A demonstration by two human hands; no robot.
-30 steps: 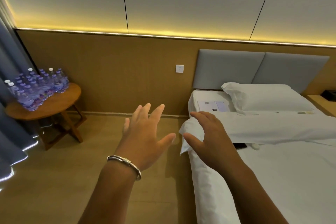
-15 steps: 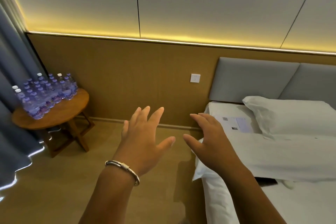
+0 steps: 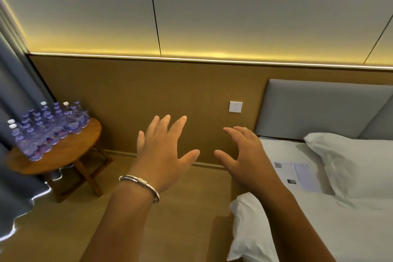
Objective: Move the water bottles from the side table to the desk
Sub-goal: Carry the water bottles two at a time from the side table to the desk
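Observation:
Several small water bottles [image 3: 49, 127] with purple labels stand packed together on a round wooden side table [image 3: 63, 155] at the left, by the curtain. My left hand [image 3: 163, 151], a silver bracelet on its wrist, is held out in mid-air with fingers spread and holds nothing. My right hand [image 3: 244, 153] hovers beside it, fingers spread and slightly bent, also holding nothing. Both hands are well to the right of the table and apart from the bottles. No desk is in view.
A bed [image 3: 319, 229] with white sheets, a pillow [image 3: 350, 166] and papers [image 3: 297, 176] fills the right. A grey curtain [image 3: 14, 102] hangs at the left behind the table. Wooden floor [image 3: 180, 219] lies between table and bed; a wall socket [image 3: 235, 106] is ahead.
The view has swung left and moved closer: the side table with the bottles has shifted toward the centre and looks larger, the bed has slid right. Both hands stay raised and spread.

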